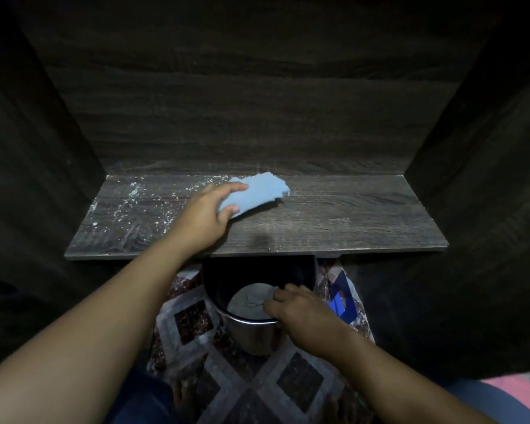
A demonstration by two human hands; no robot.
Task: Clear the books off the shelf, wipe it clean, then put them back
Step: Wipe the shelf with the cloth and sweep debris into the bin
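Dark wood makes the shelf [334, 215] under my left hand [202, 218]. Its fingers [233, 188] curl around a blue cloth [257, 191] and press it on the board. Some white crumbs [129, 194] sit to the left of those fingers, so I think I should sweep them slowly toward the front edge. Down below, my right hand [300, 310] grips the rim of a metal bucket [254, 335], ready to catch them. I can see no books.

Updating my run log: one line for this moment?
stage: wiping | left hand: grips light blue cloth on dark wooden shelf | right hand: holds round steel bin rim | white dust: shelf's left
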